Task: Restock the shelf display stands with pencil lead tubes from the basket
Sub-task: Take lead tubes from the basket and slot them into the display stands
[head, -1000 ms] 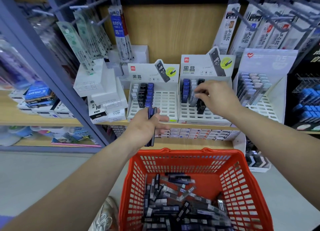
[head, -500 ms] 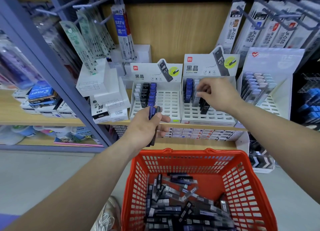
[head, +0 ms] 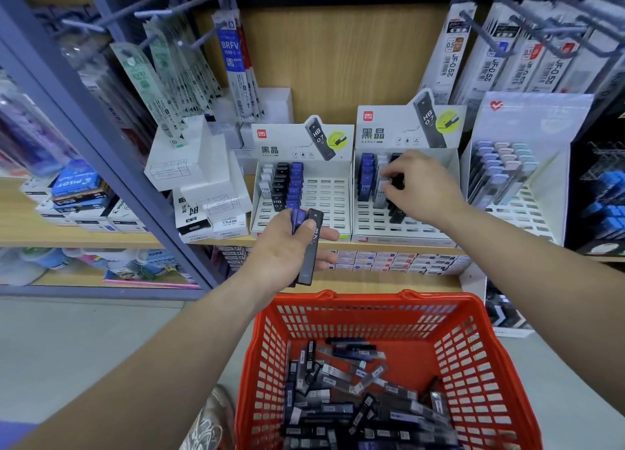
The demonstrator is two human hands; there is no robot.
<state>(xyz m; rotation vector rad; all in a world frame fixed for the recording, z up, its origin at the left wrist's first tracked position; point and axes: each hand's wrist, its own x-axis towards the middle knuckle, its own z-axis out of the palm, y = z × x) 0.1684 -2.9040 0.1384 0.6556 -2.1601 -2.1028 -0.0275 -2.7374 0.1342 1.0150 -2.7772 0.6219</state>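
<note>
Head view. A red plastic mesh basket [head: 372, 301] sits low centre. Its bottom is covered by a jumbled heap of loose tubes [head: 355, 399]: slim flat pencil lead cases in black, blue and grey, lying crosswise over one another.

Beyond the basket's far rim, a light wooden shelf [head: 101, 236] carries white cardboard stands with slotted trays.
- The left display stand [head: 324, 206] is past the basket's far-left corner. It has three short rows filled, grey-white, black and blue; the other slots are open.
- The right display stand [head: 406, 226] is past the middle of the far rim. It has blue, grey and black rows.

The left hand [head: 287, 246] hovers above the basket's far-left corner, in front of the left display stand and apart from it. Its fingers are wrapped round the held tubes [head: 311, 246], a small upright bundle with the thumb pressed across. One blue and one black tube show; the full count cannot be told.

The right hand [head: 422, 187] reaches past the basket's far rim into the right display stand, palm down. Its fingertips are bunched narrow, pinching the top of an upright tube [head: 396, 182] where the grey and black rows meet. Which row it belongs to is hidden by the fingers.

Beyond the basket's far-right corner is a third stand [head: 527, 186], white, with pastel-capped items. Beyond the basket's left side are stacked white boxes [head: 189, 159]. Higher up, hanging refill packs [head: 233, 54] sit on hooks.
</note>
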